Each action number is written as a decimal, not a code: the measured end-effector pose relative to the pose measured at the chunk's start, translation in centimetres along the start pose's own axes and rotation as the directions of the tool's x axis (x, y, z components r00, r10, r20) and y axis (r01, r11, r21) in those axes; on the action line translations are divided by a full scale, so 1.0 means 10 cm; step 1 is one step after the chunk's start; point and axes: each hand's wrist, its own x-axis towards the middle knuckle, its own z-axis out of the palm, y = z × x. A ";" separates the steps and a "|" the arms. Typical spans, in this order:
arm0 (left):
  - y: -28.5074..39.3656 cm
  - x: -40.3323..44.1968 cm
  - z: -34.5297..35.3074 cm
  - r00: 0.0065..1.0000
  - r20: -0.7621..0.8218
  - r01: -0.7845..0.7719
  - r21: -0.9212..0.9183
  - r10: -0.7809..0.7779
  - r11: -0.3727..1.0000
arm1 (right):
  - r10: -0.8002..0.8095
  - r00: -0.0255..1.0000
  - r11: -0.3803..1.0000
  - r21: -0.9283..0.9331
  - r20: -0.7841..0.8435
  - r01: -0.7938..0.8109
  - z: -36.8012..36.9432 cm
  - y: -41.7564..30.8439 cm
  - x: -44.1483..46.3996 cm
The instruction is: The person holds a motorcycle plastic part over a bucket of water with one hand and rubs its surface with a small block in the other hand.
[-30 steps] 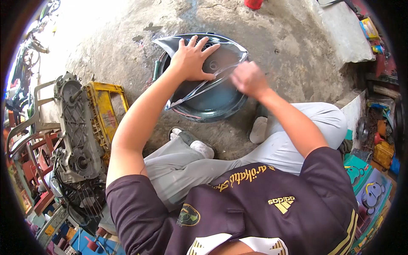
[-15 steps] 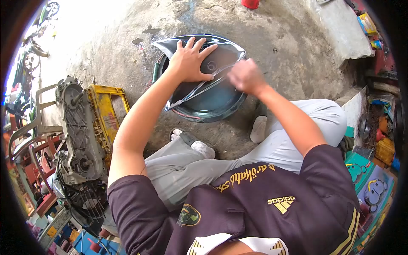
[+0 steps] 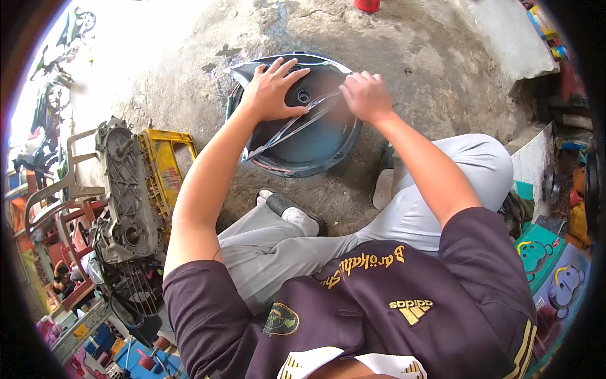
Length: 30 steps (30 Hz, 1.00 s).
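Note:
A dark, shiny panel (image 3: 331, 79) with pale edges and a round fitting, like a motorcycle body cover, lies across a round black basin (image 3: 344, 148). Bluish, cloudy water (image 3: 303, 142) shows in the basin's near half. My left hand (image 3: 274, 93) rests on the panel with its fingers spread. At the panel's right tip is my right hand (image 3: 367, 98), its fingers curled closed. Whatever those fingers hold, if anything, is hidden.
On the left, a metal engine casing (image 3: 129, 196) stands beside a yellow crate (image 3: 167, 167). A red container (image 3: 367, 5) sits at the far edge of the concrete floor. Colourful boxes (image 3: 536, 252) are at the right, near my knee.
My right hand has moved slightly up along the panel's right side and is less blurred. My left hand stays spread on the panel. The whole view has shifted slightly.

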 end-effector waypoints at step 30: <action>0.43 0.33 0.13 0.850 -0.195 0.448 -0.219 -0.488 0.867 | 0.294 0.954 0.874 0.386 0.061 -0.294 -0.25 -0.03 -0.05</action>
